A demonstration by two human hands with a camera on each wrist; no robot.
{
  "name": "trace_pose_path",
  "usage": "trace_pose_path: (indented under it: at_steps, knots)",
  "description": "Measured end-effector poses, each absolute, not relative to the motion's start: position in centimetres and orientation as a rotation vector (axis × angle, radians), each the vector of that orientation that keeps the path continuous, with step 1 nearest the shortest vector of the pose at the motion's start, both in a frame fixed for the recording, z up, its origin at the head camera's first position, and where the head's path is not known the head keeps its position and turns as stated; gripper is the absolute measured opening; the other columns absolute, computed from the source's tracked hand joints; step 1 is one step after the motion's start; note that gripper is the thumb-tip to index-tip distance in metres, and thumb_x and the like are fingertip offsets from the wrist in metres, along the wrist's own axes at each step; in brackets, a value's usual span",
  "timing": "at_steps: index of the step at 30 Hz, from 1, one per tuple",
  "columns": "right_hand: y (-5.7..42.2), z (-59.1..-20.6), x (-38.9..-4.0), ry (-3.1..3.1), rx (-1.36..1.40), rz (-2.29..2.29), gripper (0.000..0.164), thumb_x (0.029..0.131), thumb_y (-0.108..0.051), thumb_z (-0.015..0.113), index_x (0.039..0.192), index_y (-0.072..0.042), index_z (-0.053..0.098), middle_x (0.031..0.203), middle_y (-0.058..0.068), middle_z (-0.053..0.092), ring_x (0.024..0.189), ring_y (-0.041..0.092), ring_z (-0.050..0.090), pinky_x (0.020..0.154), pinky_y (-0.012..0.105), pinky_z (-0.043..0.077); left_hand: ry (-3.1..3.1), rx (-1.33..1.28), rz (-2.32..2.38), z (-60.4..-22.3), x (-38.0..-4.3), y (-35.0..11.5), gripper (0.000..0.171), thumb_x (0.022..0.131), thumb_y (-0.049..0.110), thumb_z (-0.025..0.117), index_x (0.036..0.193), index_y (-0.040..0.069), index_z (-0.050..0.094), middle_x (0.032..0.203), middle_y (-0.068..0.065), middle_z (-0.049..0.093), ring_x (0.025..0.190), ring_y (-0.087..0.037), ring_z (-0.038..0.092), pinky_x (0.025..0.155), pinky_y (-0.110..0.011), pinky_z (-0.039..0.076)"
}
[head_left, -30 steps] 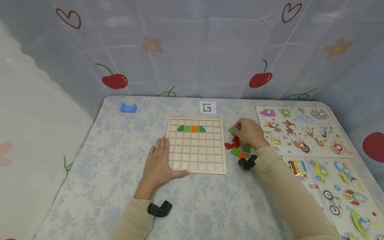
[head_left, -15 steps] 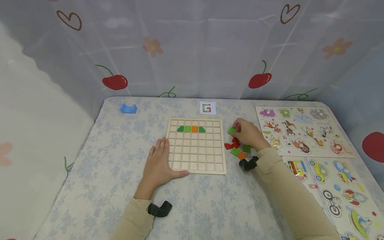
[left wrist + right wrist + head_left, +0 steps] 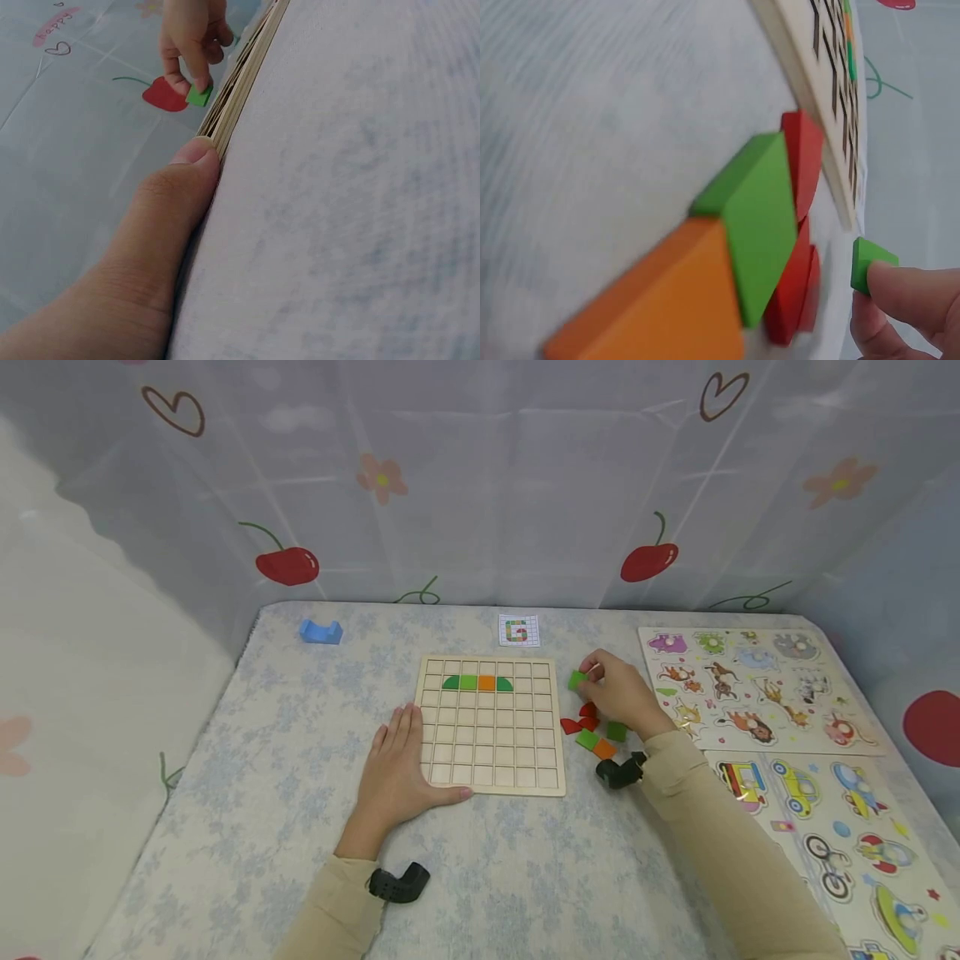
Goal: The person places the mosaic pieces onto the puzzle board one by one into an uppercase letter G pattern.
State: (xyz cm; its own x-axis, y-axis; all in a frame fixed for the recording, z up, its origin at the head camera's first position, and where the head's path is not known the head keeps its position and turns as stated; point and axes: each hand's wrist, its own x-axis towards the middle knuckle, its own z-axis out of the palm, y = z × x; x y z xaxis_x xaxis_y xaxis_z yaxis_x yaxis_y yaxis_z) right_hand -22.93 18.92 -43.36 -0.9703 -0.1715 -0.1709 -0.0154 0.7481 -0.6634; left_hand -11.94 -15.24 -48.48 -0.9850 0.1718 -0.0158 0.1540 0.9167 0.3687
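Observation:
A wooden grid board [image 3: 485, 758] lies mid-table, with two dark green quarter-round pieces, a light green square [image 3: 468, 682] and an orange square [image 3: 487, 682] in one upper row. My left hand [image 3: 393, 772] rests along the board's left side, fingers straight, thumb at the near edge. Between thumb and fingers, my right hand [image 3: 618, 693] pinches a light green square tile [image 3: 870, 262] just off the board's right side. Below that hand lie red pieces [image 3: 588, 724], another light green tile [image 3: 757, 217], an orange tile [image 3: 660, 300] and a darker green tile [image 3: 617, 732].
Behind the board lies a small pattern card [image 3: 519, 630]. A blue block [image 3: 321, 632] stands at the back left. Two picture puzzle boards, one with animals [image 3: 757, 689] and one with vehicles [image 3: 840, 852], cover the right side.
My right hand, with the light green tile pinched in it, has shifted slightly, a little toward the board and upward. The left hand stays in place at the board.

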Motion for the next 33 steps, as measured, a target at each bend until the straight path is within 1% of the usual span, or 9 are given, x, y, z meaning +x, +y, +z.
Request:
trace_pose_path:
  at_steps: [6, 8, 14, 17, 23, 28, 33]
  knots:
    - [16.3, -42.7, -22.9, 2.706, -0.162, -1.118, 0.019, 0.100, -0.020, 0.059, 0.115, -0.011, 0.053, 0.110, 0.013, 0.059, 0.058, 0.021, 0.047, 0.053, 0.030, 0.043, 3.028, 0.261, 0.580, -48.5, -11.9, -15.2, 0.147, 0.058, 0.097, 0.056, 0.160, 0.005, 0.002, 0.168, -0.010, 0.001, 0.157, -0.027, 0.000, 0.126, -0.049, 0.008]
    - [15.1, -42.7, -23.0, 2.692, -0.186, -1.143, 0.019, 0.100, -0.021, 0.060, 0.115, -0.013, 0.053, 0.110, 0.012, 0.059, 0.056, 0.020, 0.046, 0.053, 0.030, 0.043, 3.029, 0.261, 0.577, -48.5, -11.9, -15.2, 0.147, 0.057, 0.097, 0.055, 0.160, 0.006, 0.002, 0.169, -0.010, 0.002, 0.157, -0.027, 0.001, 0.126, -0.049, 0.008]
    - [11.0, -42.8, -23.0, 2.658, -0.268, -1.194, 0.018, 0.099, -0.020, 0.061, 0.116, -0.017, 0.057, 0.111, 0.009, 0.061, 0.069, 0.021, 0.049, 0.061, 0.031, 0.044, 3.035, 0.253, 0.567, -48.6, -12.0, -15.2, 0.148, 0.057, 0.099, 0.053, 0.160, 0.005, 0.003, 0.169, -0.010, 0.002, 0.157, -0.026, 0.001, 0.126, -0.049, 0.009]
    - [8.8, -43.1, -22.8, 2.636, -0.320, -1.205, 0.017, 0.099, -0.020, 0.061, 0.116, -0.018, 0.058, 0.108, 0.007, 0.061, 0.068, 0.021, 0.050, 0.061, 0.031, 0.045, 3.033, 0.249, 0.571, -48.6, -12.0, -15.2, 0.148, 0.057, 0.098, 0.053, 0.160, 0.006, 0.002, 0.168, -0.010, 0.002, 0.157, -0.026, 0.001, 0.126, -0.049, 0.009]
    - [4.9, -43.7, -22.4, 2.615, -0.438, -1.166, 0.017, 0.098, -0.021, 0.063, 0.114, -0.017, 0.060, 0.096, 0.003, 0.063, 0.068, 0.017, 0.052, 0.064, 0.030, 0.045, 3.037, 0.255, 0.574, -48.6, -11.9, -15.2, 0.147, 0.057, 0.097, 0.055, 0.160, 0.005, 0.002, 0.168, -0.011, 0.002, 0.157, -0.026, 0.001, 0.126, -0.049, 0.008]
    - [3.1, -44.2, -22.3, 2.644, -0.493, -1.123, 0.015, 0.097, -0.020, 0.065, 0.112, -0.016, 0.062, 0.093, 0.000, 0.064, 0.072, 0.015, 0.056, 0.065, 0.027, 0.046, 3.043, 0.265, 0.568, -48.6, -11.9, -15.2, 0.147, 0.058, 0.098, 0.053, 0.160, 0.005, 0.003, 0.168, -0.011, 0.003, 0.157, -0.026, 0.002, 0.126, -0.049, 0.008]
    - [2.3, -44.4, -22.2, 2.695, -0.502, -1.075, 0.014, 0.096, -0.020, 0.066, 0.110, -0.016, 0.064, 0.091, -0.001, 0.063, 0.074, 0.015, 0.056, 0.066, 0.027, 0.046, 3.045, 0.267, 0.572, -48.7, -11.9, -15.2, 0.146, 0.058, 0.098, 0.053, 0.160, 0.005, 0.003, 0.168, -0.011, 0.003, 0.157, -0.026, 0.002, 0.126, -0.049, 0.008]
